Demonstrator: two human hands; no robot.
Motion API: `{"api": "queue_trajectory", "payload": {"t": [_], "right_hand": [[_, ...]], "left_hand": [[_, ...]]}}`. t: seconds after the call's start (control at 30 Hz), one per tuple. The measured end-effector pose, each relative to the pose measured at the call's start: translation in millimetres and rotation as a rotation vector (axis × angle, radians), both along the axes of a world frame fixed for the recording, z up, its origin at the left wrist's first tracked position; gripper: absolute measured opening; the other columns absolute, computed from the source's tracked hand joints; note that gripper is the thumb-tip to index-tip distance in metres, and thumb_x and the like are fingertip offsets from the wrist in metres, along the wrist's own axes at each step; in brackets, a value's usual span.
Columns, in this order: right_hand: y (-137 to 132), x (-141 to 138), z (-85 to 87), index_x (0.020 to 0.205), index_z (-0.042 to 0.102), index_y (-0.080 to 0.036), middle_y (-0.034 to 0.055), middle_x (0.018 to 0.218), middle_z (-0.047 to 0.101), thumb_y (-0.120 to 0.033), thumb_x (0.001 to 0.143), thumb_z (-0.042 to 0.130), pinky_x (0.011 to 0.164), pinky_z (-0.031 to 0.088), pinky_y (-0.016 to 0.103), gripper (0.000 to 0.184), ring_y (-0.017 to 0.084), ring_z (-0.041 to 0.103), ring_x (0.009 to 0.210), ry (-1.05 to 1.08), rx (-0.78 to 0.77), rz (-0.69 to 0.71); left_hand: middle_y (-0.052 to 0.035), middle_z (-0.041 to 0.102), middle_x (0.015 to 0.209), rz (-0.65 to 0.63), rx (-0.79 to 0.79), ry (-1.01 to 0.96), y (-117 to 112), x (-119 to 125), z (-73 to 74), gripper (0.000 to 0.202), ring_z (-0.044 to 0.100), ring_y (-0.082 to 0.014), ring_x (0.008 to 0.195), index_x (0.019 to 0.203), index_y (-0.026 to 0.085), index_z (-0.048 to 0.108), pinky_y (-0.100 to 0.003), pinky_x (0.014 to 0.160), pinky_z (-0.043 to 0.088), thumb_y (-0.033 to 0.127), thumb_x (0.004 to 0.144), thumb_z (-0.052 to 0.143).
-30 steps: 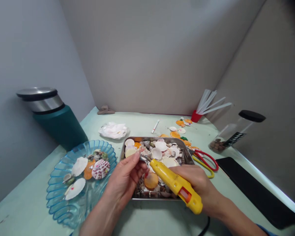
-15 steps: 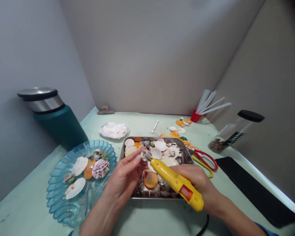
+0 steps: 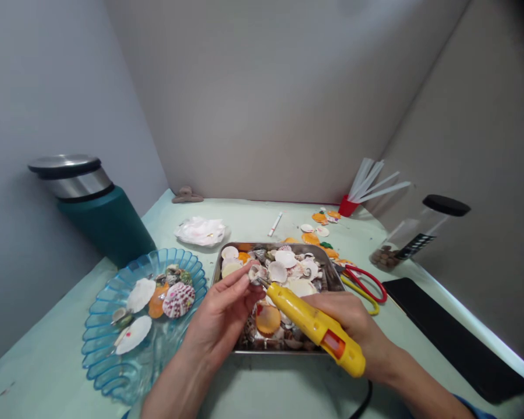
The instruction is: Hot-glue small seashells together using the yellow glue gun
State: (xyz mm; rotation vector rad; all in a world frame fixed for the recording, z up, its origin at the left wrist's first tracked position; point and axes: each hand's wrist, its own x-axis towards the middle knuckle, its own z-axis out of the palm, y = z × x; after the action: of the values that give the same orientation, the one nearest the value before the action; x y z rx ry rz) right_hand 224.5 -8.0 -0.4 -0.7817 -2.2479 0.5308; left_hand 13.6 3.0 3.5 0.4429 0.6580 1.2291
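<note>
My left hand point(image 3: 220, 317) pinches a small grey-white shell point(image 3: 255, 273) between thumb and fingers, just over the metal tray point(image 3: 334, 273) full of mixed seashells. My right hand point(image 3: 353, 323) grips a yellow hot glue gun point(image 3: 314, 327). Its nozzle touches the small shell. A black cord runs from the gun toward the near table edge. To the left stands a blue scalloped plastic plate point(image 3: 100, 343) with several shells on it, among them a pink-patterned one point(image 3: 179, 299).
A teal flask with a steel lid point(image 3: 91, 203) stands at far left. Red-and-yellow scissors point(image 3: 367, 285), a black slab point(image 3: 454, 343) and a tilted clear jar with a black cap point(image 3: 419, 233) lie right. Behind are a white wad point(image 3: 201, 231), loose shells and a red cup of glue sticks point(image 3: 367, 189).
The glue gun's rear end has shifted slightly right and its nozzle has settled against the small shell, which my left hand has raised a little. Nothing else has moved.
</note>
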Motion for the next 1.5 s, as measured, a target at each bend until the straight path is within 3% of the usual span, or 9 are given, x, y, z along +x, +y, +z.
{"api": "queue_trajectory", "payload": {"t": [0.7, 1.03, 1.5], "right_hand": [[-0.4, -1.1, 1.4, 0.088, 0.063, -0.015, 0.0038, 0.069, 0.065, -0.042, 0.087, 0.051, 0.053, 0.039, 0.025, 0.03, 0.014, 0.056, 0.057, -0.015, 0.028, -0.03], [-0.1, -0.7, 0.1, 0.088, 0.062, -0.015, 0.0051, 0.071, 0.067, -0.041, 0.087, 0.052, 0.054, 0.04, 0.025, 0.029, 0.015, 0.057, 0.057, -0.007, 0.024, -0.028], [1.0, 0.0, 3.7, 0.081, 0.062, -0.015, 0.0062, 0.072, 0.068, -0.042, 0.089, 0.05, 0.053, 0.044, 0.024, 0.031, 0.016, 0.06, 0.058, 0.101, 0.058, -0.039]], "left_hand": [[-0.0076, 0.071, 0.094, -0.03, 0.03, -0.011, -1.8, 0.2, 0.3, 0.021, 0.065, -0.0156, 0.086, 0.093, 0.012, 0.07, -0.025, 0.081, 0.05, 0.008, 0.073, 0.066], [-0.0064, 0.071, 0.094, -0.005, 0.027, 0.009, -0.5, 1.4, 1.4, 0.026, 0.066, -0.0165, 0.086, 0.092, 0.014, 0.069, -0.027, 0.084, 0.049, 0.009, 0.066, 0.072], [-0.0047, 0.07, 0.099, 0.055, 0.044, 0.023, 0.8, 2.1, -3.1, 0.023, 0.063, -0.015, 0.092, 0.094, 0.015, 0.07, -0.029, 0.09, 0.048, 0.008, 0.072, 0.068]]}}
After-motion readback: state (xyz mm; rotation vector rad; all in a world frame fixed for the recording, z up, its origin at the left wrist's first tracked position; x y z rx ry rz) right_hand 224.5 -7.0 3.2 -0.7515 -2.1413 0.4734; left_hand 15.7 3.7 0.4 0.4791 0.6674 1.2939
